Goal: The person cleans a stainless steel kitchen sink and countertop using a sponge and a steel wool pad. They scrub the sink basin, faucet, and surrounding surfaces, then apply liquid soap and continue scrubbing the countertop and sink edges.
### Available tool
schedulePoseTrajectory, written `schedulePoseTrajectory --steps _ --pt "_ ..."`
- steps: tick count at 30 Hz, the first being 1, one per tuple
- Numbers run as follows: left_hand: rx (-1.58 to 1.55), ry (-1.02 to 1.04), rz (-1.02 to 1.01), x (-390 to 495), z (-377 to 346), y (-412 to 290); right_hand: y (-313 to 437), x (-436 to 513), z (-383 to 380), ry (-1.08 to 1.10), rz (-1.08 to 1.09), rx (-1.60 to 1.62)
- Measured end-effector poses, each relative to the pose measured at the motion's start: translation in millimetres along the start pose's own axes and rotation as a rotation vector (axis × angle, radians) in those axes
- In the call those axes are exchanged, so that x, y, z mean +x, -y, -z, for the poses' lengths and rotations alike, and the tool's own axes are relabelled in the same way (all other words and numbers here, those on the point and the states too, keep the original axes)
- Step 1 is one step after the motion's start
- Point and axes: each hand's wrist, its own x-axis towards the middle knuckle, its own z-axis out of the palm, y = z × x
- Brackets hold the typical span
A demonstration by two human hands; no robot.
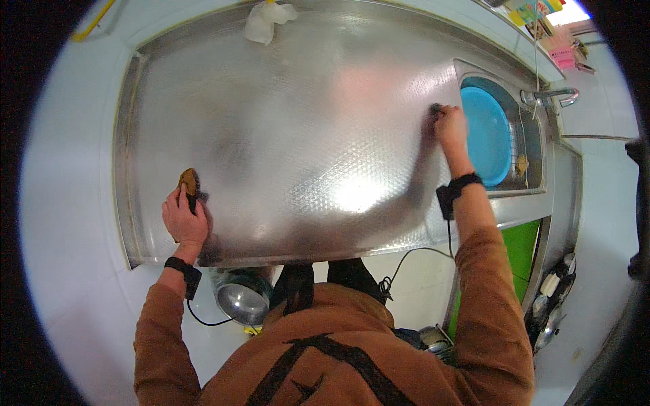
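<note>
At the left of the stainless steel counter [264, 132], my left hand [184, 219] grips a brown and black item [189, 177], perhaps a cloth or a sponge. My right hand [451, 127] is over the counter's right part, just left of the sink. Its fingers are closed on a small dark object [435, 108], mostly hidden by them; I cannot tell exactly what it is. A blue plastic basin [485, 139] sits in the sink [530, 162], right beside my right hand. Wet droplets and streaks show on the metal surface.
A chrome faucet [558, 94] reaches out at the sink's right. A crumpled white plastic bag [264, 24] hangs at the counter's far edge. Black cables run from both wrist bands [447, 201]. Below the front edge is a metal pot [242, 302]; cookware [551, 309] lies at right.
</note>
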Motion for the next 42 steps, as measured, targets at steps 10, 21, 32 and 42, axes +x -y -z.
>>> schedulePoseTrajectory --steps 10,21,32,42 --pt "-0.013 0.024 0.003 -0.9 -1.6 2.1 74.5 -161.6 -12.7 -0.230 0.711 0.482" --pt "0.036 -0.005 -0.017 0.2 -0.2 2.5 -9.0 -163.8 23.5 -0.074 0.542 0.341" --pt "0.025 -0.077 -0.068 2.9 -4.5 5.5 58.3 -58.8 -12.6 -0.086 0.388 0.169" --pt "0.042 -0.099 -0.041 1.8 -7.3 3.9 104.5 -202.3 13.1 0.004 0.444 0.367"
